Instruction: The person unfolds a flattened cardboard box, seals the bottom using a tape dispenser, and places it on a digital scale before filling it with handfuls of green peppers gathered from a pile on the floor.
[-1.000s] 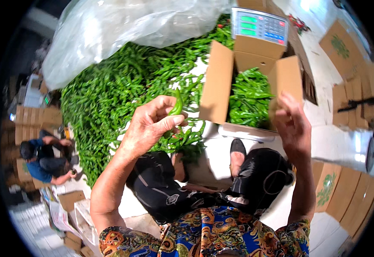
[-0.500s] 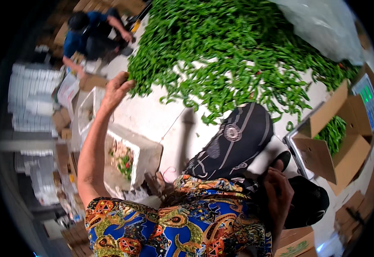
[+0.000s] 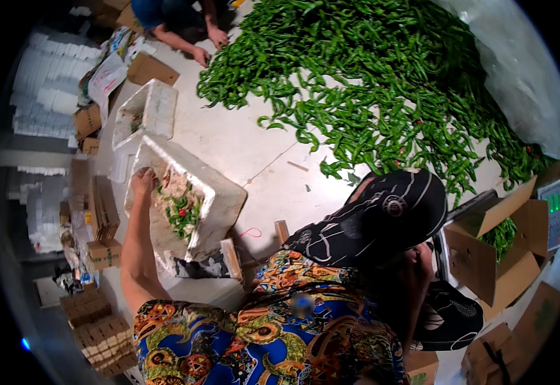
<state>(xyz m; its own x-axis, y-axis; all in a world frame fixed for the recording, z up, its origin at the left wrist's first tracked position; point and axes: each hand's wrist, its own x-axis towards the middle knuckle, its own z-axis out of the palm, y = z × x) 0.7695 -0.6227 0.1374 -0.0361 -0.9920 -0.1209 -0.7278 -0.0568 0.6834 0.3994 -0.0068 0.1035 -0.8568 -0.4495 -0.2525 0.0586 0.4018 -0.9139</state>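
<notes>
My left hand [image 3: 144,182] is stretched over the near foam box [image 3: 219,186], by its far left part. Its fingers look curled together, and I cannot make out anything in them. Inside that box lie green and red chili peppers [image 3: 183,215] on pale litter. Beside my bent knee in dark patterned trousers [image 3: 382,212], my right hand [image 3: 419,264] is closed in shadow; whatever it may hold is hidden. A wide heap of green chili peppers [image 3: 370,58] covers the floor ahead, thinning out toward my knee.
A cardboard box [image 3: 472,256] with green peppers stands at right, by a scale display [image 3: 552,212]. A smaller foam box [image 3: 158,109] sits beyond the near one. Clear plastic sheeting [image 3: 517,77] borders the heap. At upper left a co-worker's hands [image 3: 209,48] reach to the heap's edge.
My left hand has moved from the heap's left edge back and down over the near foam box. My right hand stays by my leg. The view has shifted.
</notes>
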